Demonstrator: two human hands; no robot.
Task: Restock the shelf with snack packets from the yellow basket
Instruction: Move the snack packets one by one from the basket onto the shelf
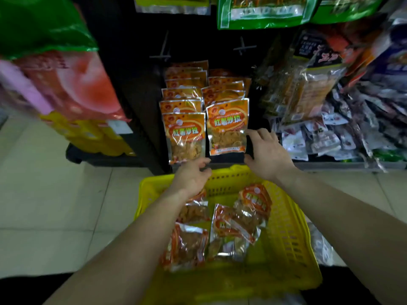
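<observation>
The yellow basket (288, 227) sits on the floor before me with several orange snack packets (231, 225) lying loose inside. On the low black shelf (226, 159) two rows of the same orange packets stand upright; the front right one (226, 126) is tallest. My right hand (267, 154) is just to the right of that front right packet, fingers spread, thumb near its lower corner, holding nothing. My left hand (191, 176) hovers over the basket's far rim, below the front left packet (184, 137), fingers loosely curled and empty.
Small dark and white packets (330, 133) crowd the shelf section to the right. Large green and pink bags (50, 62) hang at the left, green bags (264, 12) overhead. Yellow items (92, 137) stand on a low black base at the left. Beige tiled floor surrounds the basket.
</observation>
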